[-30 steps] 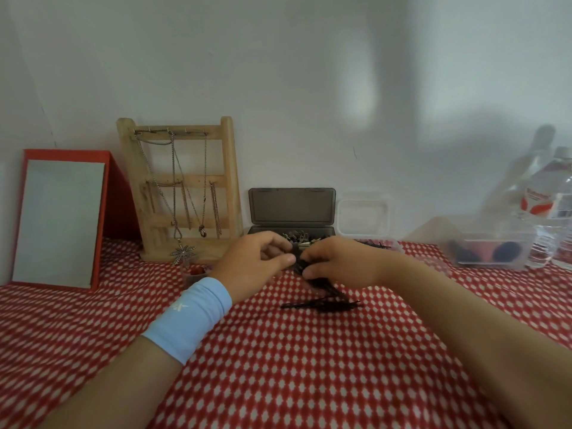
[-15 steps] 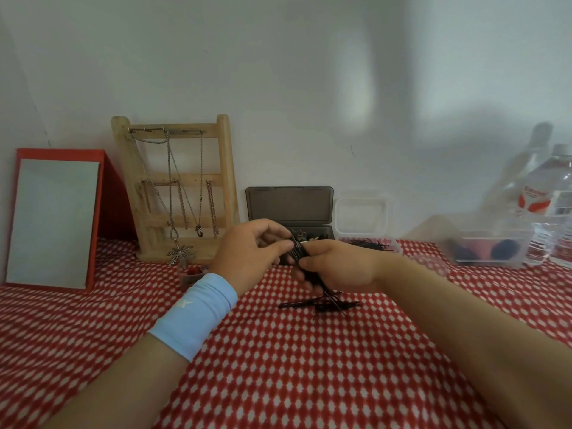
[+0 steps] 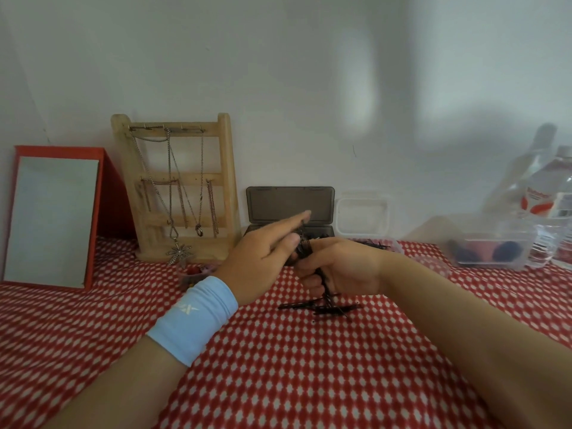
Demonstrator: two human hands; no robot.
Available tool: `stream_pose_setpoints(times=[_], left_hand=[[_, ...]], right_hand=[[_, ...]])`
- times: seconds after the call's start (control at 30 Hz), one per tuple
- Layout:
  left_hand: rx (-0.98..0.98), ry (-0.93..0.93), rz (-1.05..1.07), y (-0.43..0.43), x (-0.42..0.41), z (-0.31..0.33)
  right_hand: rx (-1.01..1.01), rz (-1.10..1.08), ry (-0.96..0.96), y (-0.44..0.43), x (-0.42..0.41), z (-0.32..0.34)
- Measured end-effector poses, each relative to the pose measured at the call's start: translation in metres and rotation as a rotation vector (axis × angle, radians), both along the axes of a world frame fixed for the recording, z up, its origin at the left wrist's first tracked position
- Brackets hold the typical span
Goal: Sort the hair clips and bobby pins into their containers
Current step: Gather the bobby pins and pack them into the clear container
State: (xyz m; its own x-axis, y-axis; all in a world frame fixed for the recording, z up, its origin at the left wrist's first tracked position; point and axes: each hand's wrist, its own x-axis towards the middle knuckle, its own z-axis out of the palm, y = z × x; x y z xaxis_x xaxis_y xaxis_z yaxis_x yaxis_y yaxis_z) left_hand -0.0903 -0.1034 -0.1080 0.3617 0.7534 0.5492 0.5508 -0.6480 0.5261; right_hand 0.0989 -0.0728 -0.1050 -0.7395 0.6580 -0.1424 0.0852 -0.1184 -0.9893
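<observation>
Noted right hand [image 3: 339, 269] clenched round bundle of bobby pins [image 3: 305, 249], held above tablecloth [image 3: 278, 366] before open grey box [image 3: 291, 205]. Saw left hand [image 3: 260, 261] with fingers stretched straight, thumb touching bundle. Found loose pins [image 3: 322, 306] on cloth below. Read white X-like mark on blue wristband [image 3: 192, 317]; could not read bottle label [image 3: 537, 201].
</observation>
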Motion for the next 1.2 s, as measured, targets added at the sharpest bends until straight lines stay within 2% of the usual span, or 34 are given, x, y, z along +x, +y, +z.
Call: stream_pose_setpoints(times=[0.07,0.2,0.3,0.4,0.6,0.73,0.8,0.9,0.93,1.0,1.1,1.13,1.2], left_hand=[[0.072,0.095,0.039,0.0,0.003,-0.001],[0.138,0.022,-0.01,-0.007,0.009,0.003],[0.216,0.156,0.063,-0.003,0.006,0.003],[0.088,0.165,0.12,0.002,-0.001,0.0],[-0.233,-0.002,-0.013,0.001,-0.003,-0.004],[-0.327,-0.066,-0.07,-0.002,0.001,-0.001],[-0.387,-0.218,-0.099,-0.001,0.004,-0.001],[-0.583,-0.664,-0.087,0.0,0.01,0.004],[-0.654,-0.739,-0.061,-0.001,0.011,0.007],[-0.777,-0.671,-0.018,-0.003,0.013,0.008],[-0.823,-0.265,-0.048,-0.01,0.018,0.006],[-0.803,-0.193,-0.061,-0.012,0.021,0.006],[-0.747,-0.222,-0.04,-0.011,0.024,0.003]], right_hand=[[0.03,-0.037,0.004,-0.001,-0.001,0.0],[0.061,-0.043,-0.019,-0.004,0.0,0.002],[0.056,-0.041,-0.021,-0.004,-0.001,0.002],[0.029,-0.039,-0.004,-0.004,-0.001,0.001],[0.021,-0.03,0.0,-0.003,0.002,-0.002],[0.007,-0.003,0.005,-0.004,0.002,-0.002],[0.006,-0.038,0.065,-0.005,0.001,0.0],[0.017,-0.219,0.286,0.001,-0.001,0.004],[0.024,-0.293,0.371,0.003,-0.002,0.005],[0.034,-0.406,0.522,0.008,-0.003,0.008],[0.027,-0.474,0.65,0.01,-0.005,0.01],[0.034,-0.481,0.661,0.009,-0.006,0.01],[0.053,-0.493,0.667,0.007,-0.008,0.01]])
